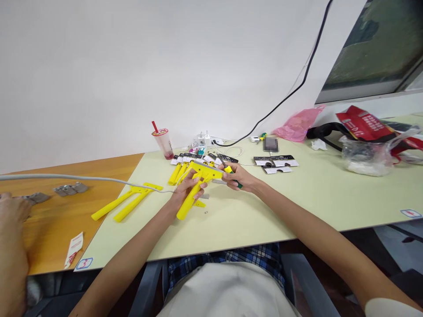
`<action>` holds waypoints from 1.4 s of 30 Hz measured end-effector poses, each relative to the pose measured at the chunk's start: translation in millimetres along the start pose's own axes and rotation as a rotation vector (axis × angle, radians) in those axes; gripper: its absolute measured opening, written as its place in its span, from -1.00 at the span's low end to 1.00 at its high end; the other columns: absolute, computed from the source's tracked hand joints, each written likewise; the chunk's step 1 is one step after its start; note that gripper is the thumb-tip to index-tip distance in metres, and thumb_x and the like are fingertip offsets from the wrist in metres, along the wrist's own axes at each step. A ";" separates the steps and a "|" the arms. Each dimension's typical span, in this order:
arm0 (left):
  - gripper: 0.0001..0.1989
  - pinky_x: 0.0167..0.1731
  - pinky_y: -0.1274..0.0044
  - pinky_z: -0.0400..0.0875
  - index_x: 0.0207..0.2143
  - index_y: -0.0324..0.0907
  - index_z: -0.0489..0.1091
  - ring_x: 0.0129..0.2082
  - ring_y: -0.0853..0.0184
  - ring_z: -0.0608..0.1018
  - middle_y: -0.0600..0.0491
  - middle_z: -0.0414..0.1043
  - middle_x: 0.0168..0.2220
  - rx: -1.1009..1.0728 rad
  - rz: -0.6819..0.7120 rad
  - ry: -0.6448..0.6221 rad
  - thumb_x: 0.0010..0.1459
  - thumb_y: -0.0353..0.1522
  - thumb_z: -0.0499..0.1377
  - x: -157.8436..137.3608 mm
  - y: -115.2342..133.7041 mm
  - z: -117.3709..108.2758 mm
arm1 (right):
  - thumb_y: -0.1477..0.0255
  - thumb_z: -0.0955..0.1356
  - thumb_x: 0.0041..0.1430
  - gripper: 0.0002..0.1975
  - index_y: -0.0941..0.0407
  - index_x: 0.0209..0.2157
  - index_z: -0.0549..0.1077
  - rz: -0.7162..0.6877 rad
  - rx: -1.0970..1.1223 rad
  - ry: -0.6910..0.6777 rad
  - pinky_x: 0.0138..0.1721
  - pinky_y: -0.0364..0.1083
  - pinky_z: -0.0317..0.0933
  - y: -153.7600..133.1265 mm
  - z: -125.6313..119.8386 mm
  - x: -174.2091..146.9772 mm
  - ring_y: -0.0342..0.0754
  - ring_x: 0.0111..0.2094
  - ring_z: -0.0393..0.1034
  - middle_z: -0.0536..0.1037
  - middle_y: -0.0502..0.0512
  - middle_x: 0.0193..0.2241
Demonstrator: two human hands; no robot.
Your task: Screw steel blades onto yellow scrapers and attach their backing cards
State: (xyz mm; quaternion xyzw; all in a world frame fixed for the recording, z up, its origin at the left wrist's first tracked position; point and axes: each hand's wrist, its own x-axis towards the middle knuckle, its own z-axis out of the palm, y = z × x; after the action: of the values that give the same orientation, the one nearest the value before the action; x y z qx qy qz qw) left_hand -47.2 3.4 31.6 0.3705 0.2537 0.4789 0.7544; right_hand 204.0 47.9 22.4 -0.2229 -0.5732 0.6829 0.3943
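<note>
My left hand (181,190) is closed around a yellow T-shaped scraper (188,203), its handle slanting down and a grey strip along its head. A thin white cable passes by that hand. My right hand (243,177) grips a screwdriver (228,169) with a yellow and green handle, its shaft pointing up and left. Those right fingers also touch the right end of the scraper's head. Beneath the hands, another yellow piece (199,204) lies on the table, partly hidden. Two more yellow scrapers (132,204) rest left of my left forearm.
Behind the hands lie several yellow handles (175,173) with black-and-white cards. A cup with a red straw (163,143) stands at the back. More cards (276,161) and a pink bag (299,124) are to the right. Another person's hand (13,209) is at far left.
</note>
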 end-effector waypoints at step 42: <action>-0.62 -0.69 0.71 0.21 -0.09 -0.06 0.53 -0.42 0.41 0.52 0.04 0.48 -0.23 -0.051 0.099 -0.050 0.04 -0.49 0.46 7.8 21.3 -19.2 | 0.02 0.54 0.29 -0.57 0.09 -0.22 0.49 0.129 -0.524 0.069 -0.73 -0.23 0.11 11.1 2.7 2.8 -0.23 -0.69 0.16 0.34 -0.17 -0.64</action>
State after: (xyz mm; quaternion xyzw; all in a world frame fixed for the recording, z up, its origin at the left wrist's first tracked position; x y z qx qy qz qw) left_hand -69.5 22.2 37.0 0.3753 0.2039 0.5122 0.7451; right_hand 197.1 48.1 12.9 -0.3766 -0.7013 0.5268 0.2980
